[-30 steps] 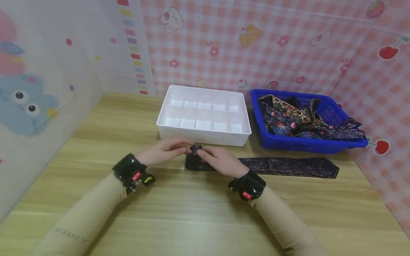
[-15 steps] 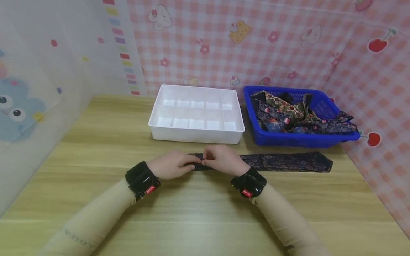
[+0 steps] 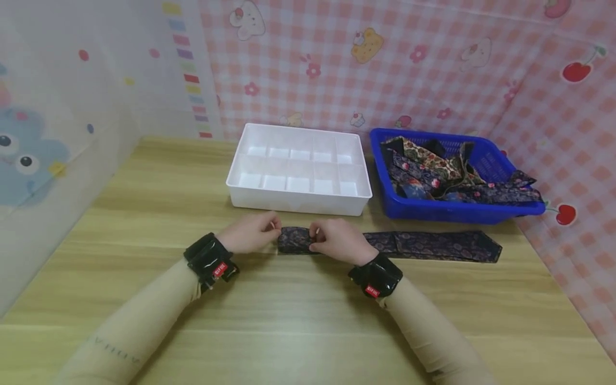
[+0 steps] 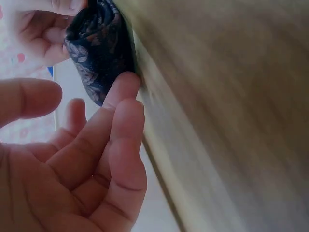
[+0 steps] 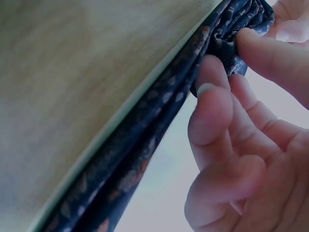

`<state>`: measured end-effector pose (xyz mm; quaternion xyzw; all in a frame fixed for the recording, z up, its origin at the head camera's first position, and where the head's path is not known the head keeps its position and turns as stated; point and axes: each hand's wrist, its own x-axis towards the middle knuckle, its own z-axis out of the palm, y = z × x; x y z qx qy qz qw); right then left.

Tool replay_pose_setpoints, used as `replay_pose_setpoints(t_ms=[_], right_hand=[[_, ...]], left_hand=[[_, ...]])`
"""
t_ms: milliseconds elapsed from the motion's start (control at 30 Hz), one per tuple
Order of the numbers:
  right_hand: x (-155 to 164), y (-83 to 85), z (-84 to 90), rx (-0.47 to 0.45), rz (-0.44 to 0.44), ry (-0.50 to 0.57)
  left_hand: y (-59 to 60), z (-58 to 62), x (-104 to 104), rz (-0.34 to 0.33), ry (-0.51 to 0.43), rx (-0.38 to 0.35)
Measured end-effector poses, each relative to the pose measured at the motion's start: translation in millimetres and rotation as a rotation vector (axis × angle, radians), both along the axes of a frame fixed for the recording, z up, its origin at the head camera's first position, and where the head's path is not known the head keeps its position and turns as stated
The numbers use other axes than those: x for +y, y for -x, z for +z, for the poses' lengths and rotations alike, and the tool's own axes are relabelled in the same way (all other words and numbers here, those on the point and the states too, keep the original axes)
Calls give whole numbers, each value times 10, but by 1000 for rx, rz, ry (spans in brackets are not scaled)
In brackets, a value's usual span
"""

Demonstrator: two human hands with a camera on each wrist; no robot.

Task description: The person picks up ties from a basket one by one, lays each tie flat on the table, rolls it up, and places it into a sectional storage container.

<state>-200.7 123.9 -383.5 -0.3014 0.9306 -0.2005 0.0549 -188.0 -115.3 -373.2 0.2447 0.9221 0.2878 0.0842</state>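
Observation:
A dark patterned necktie (image 3: 433, 245) lies flat along the wooden table (image 3: 298, 321), its left end wound into a small roll (image 3: 294, 239). My right hand (image 3: 337, 241) pinches that roll from the right; in the right wrist view thumb and fingers (image 5: 217, 96) close on the rolled cloth (image 5: 236, 24). My left hand (image 3: 254, 233) sits just left of the roll with loosely curled fingers. In the left wrist view one fingertip (image 4: 123, 87) touches the roll's end (image 4: 96, 53) while the thumb stays apart.
A white divided tray (image 3: 298, 206) stands right behind the hands. To its right a blue basket (image 3: 457, 215) holds several more patterned ties (image 3: 433, 171). Patterned walls close the table at the back, left and right.
A second ago both hands held the roll raised between them. Now the roll lies on the table, the left hand has eased off to its left end, and the right hand still pinches it.

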Motion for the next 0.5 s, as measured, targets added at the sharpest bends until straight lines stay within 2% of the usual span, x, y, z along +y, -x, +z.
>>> replay_pose_setpoints(t_ms=[167,267,367,500], right_hand=[[-3,-23,-12,-3,10,46],[-31,-29,1,-97,29,112],[-44,-25,25,-263,0,186],[11,5,65,-393,-64,208]], left_hand=[[47,38,-41,2,-168,-130],[41,119,-59,-13,-276,-162],[21,176,-51,-75,-366,-175],[-11,162,19,-238,-413,-148]])
